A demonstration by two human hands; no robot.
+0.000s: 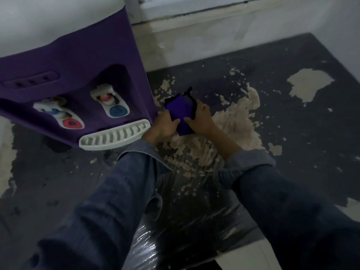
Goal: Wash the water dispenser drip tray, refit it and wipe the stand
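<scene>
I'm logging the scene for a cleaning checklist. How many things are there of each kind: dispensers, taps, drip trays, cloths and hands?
Dispenser: 1
Taps: 2, one with a red lever, one with a blue lever
Drip tray: 1, seated under the taps
Cloth: 1, purple
Hands: 2, left hand and right hand, both on the cloth
Total: 7

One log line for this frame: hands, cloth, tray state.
left hand + right hand: both grip purple cloth | cloth: beside dispenser, above stand top | drip tray: fitted under taps
</scene>
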